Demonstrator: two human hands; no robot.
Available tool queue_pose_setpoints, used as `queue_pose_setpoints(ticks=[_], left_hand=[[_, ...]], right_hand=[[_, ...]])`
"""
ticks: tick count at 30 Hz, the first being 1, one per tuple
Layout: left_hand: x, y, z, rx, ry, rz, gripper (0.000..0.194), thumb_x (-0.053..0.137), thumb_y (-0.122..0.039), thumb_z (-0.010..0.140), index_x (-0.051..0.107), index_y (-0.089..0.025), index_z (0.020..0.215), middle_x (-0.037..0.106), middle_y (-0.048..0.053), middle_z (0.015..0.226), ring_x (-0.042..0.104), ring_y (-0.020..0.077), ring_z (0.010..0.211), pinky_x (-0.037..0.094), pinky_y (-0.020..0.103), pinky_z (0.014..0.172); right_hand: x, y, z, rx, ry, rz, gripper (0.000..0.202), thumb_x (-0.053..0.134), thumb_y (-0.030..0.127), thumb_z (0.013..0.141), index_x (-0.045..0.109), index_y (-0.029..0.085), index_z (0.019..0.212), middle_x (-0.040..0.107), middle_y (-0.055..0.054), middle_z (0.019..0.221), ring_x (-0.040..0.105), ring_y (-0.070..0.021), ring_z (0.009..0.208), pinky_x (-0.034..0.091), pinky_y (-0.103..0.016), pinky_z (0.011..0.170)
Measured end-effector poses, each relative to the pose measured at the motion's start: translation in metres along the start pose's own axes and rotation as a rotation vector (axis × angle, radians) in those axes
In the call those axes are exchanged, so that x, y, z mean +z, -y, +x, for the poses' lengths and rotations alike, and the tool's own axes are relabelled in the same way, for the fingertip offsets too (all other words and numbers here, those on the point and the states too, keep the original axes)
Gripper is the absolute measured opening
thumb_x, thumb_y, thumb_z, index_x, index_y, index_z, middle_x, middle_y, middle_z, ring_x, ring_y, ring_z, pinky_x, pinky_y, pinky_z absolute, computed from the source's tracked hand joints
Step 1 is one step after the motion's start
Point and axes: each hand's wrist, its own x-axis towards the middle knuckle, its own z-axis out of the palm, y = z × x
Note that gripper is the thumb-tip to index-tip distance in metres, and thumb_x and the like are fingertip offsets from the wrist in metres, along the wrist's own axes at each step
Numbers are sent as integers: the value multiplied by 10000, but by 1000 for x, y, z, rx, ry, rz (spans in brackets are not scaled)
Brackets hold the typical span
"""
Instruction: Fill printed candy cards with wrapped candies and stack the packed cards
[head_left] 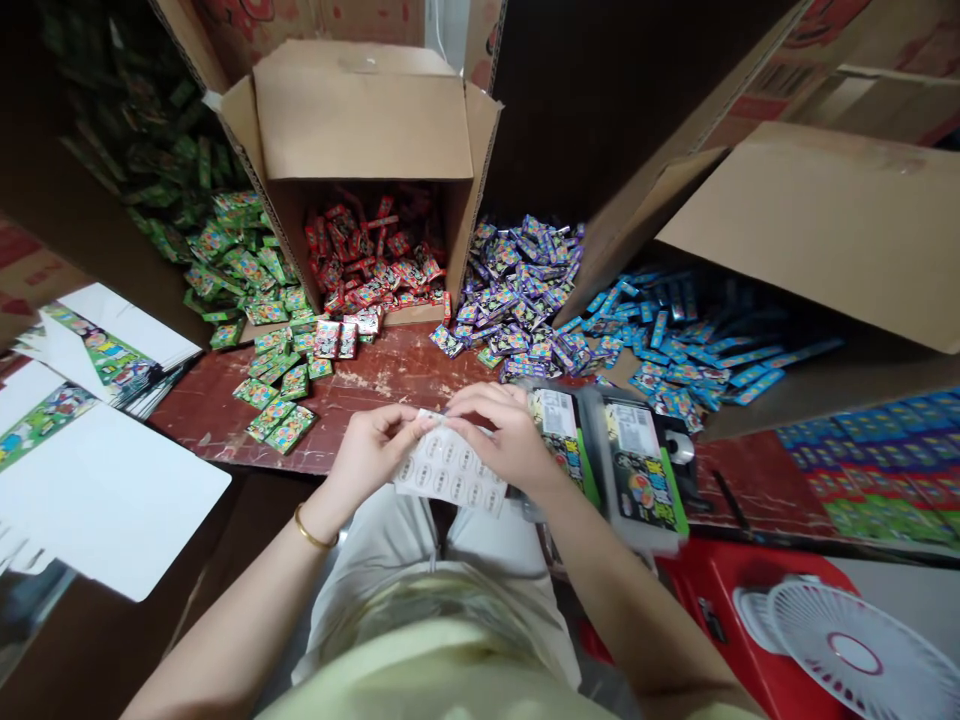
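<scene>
A white sheet of round printed stickers (450,470) hangs over my lap, pinched along its top edge by both hands. My left hand (379,445) closes thumb and fingers on the upper left corner. At the upper right, my right hand (502,430) curls over the sheet with its thumb on the front; its fingertips nearly meet the left thumb. Just right of that hand stand clear plastic packs (637,470) with black and green printed cards. Several green candy packets (281,425) lie on the table ahead of my left hand.
Open cartons spill green, red (375,260), purple (517,290) and blue packets (675,350) onto the dark red table (375,390). White printed cards (127,490) are stacked at left. At right are rows of colourful packets (885,465), a red stool (720,600) and a white fan (855,650).
</scene>
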Motion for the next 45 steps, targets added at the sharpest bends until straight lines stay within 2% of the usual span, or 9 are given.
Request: queue_pose_setpoints(ticks=[7,11,13,23,30,34,36,40,45], left_hand=[[6,-2,-1,-94,48,-95,307,691,-443,744,744,-146,800,656,11,622,494,101,525,364,193,470],[11,-4,-2,-74,142,-159,332,698,-408,749,722,-155,962,540,-43,554,404,74,475,322,185,449],[11,-4,-2,-82,157,-199,364,700,-393,755,698,-148,1024,497,-57,557,386,64,474,317,181,453],[14,-7,-1,-145,156,-339,464,764,-361,686,661,-127,1073,510,-68,573,422,51,476,348,171,462],[6,9,5,-255,403,-496,572,759,-341,710,588,-132,1215,596,-12,695,483,68,537,346,182,494],[6,18,3,-213,403,-409,504,680,-348,793,568,-123,1230,601,14,767,508,94,622,377,204,559],[8,16,-1,-116,442,-248,445,624,-330,835,556,-142,1233,576,-6,745,479,95,611,371,212,565],[13,1,-8,113,601,94,187,550,-273,874,604,-166,1018,566,-14,726,488,117,633,388,243,616],[16,-7,-8,145,706,251,138,504,-290,895,564,-172,856,594,16,760,531,149,677,410,272,646]], right_hand=[[5,-4,3,130,-191,440,69,643,273,817,677,214,826,635,-45,872,599,-175,844,472,-342,783],[13,-1,7,310,-97,680,462,723,269,733,562,224,1164,655,-8,852,603,-136,749,492,-296,719],[15,1,6,337,-67,740,522,731,260,724,520,218,1199,648,13,798,604,-129,725,488,-288,715],[7,5,-3,322,-56,680,592,709,217,738,423,211,1256,641,7,803,617,-149,755,482,-303,734],[5,6,-14,276,-90,557,317,657,199,785,523,211,1072,658,-17,823,628,-176,835,478,-338,807],[-6,8,-12,278,-138,477,227,673,188,775,557,207,969,648,-43,864,620,-192,886,466,-354,849],[-12,10,-4,290,-64,568,337,683,200,771,521,213,1066,633,-29,826,614,-173,810,481,-335,790],[-21,13,18,300,258,754,492,703,195,721,458,208,1148,576,27,781,570,-116,697,478,-265,670],[-22,15,32,298,488,757,519,683,136,692,457,190,1155,541,49,761,539,-89,655,447,-226,601]])
